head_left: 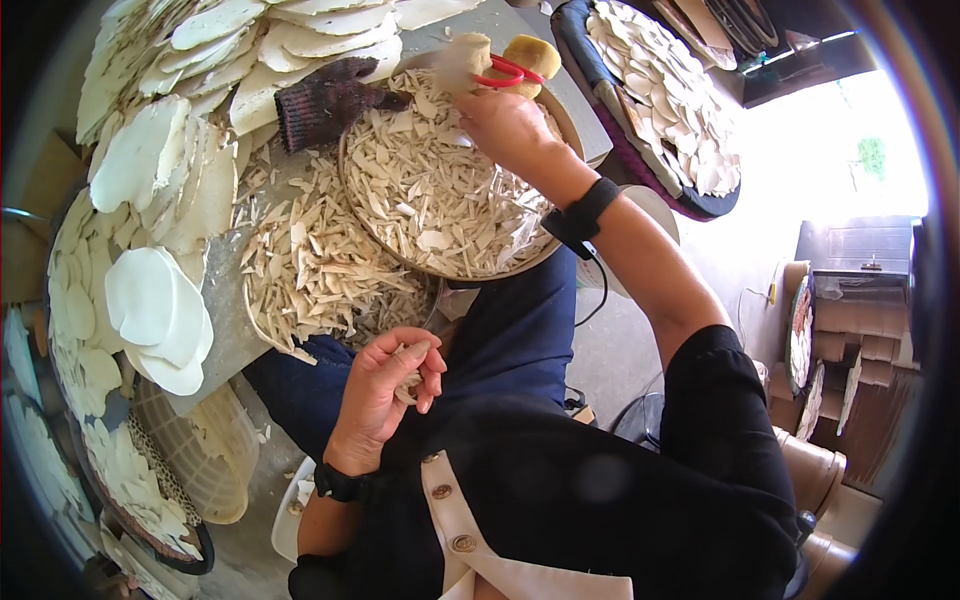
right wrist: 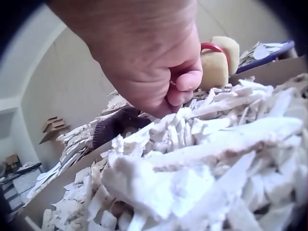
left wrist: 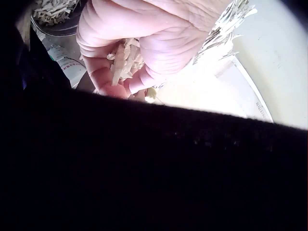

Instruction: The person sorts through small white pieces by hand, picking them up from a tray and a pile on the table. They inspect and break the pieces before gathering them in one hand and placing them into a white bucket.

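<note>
My left hand (head_left: 385,385) is in front of the lap and grips several pale dried chips (left wrist: 126,61) between curled fingers and thumb. My right hand (head_left: 515,135) is low over a round basket (head_left: 350,190) heaped with cut chips (head_left: 440,190). Its fingers are curled close to the pile in the right wrist view; cannot tell what they hold. Just beyond this hand are red handles (head_left: 512,72) with yellow foam blocks (head_left: 530,62) on them, right beside its fingers (right wrist: 188,81) in the right wrist view.
A dark knitted glove (head_left: 325,105) lies at the basket's left rim. A second heap of chips (head_left: 320,260) lies nearer the lap. Large pale slices (head_left: 150,170) are stacked at left. Another tray (head_left: 730,205) of slices stands at upper right. A white tub (head_left: 290,510) is below left.
</note>
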Tool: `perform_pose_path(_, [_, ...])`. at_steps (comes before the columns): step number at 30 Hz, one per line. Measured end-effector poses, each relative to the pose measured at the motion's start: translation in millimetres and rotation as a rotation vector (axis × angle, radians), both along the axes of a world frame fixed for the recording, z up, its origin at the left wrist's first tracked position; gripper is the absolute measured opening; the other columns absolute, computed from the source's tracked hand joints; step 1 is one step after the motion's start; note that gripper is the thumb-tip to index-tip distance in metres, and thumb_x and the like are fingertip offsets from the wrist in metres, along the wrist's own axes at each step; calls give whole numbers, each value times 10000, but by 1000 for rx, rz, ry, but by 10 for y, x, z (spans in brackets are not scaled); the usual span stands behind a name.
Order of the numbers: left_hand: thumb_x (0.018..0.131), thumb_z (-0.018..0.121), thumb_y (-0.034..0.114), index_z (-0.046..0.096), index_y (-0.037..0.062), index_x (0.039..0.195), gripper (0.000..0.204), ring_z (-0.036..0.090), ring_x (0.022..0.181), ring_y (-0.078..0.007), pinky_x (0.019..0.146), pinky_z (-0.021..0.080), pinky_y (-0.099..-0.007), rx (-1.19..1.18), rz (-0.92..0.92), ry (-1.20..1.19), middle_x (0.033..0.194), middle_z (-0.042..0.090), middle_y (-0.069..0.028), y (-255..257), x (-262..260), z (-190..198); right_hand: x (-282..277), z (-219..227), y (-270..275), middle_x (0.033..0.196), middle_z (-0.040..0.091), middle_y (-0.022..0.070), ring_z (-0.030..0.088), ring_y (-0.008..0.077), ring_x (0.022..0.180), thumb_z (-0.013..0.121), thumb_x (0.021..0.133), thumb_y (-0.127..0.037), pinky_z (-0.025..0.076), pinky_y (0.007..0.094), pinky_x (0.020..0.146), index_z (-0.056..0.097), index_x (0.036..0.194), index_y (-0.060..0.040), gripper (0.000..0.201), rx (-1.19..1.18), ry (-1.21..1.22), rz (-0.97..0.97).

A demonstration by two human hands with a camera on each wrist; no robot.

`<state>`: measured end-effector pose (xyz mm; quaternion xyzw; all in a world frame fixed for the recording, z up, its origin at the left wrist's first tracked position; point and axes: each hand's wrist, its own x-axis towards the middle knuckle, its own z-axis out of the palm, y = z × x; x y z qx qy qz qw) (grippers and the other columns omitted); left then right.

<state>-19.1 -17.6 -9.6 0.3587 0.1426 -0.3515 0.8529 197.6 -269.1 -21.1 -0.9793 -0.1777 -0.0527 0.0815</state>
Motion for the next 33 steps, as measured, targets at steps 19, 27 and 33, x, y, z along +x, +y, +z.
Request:
perform_pose_path(19, [921,606,144,600,32,1005,140,557,570,-107,405,397,-214,54,254,-108,771,611,-53,-162,307,129,-1278,609,550,695,589,-27,500,34,557,648,904,-186,399,203,475,637,902,-20,166,1076,1005,14])
perform_pose_path(27, [916,620,142,609,43,970,114,568,553,-99,380,397,-201,54,202,-73,763,622,-60,-151,234,63,-1368,618,535,787,662,19,609,59,651,642,892,-141,498,214,546,657,1003,1,181,1058,1036,25])
perform_pose_path(33, [923,615,157,609,40,968,126,576,557,-95,382,401,-200,71,192,-73,764,631,-62,-139,235,92,-1370,667,505,782,658,13,624,54,692,633,896,-104,506,195,573,658,1025,-3,166,1025,1025,52])
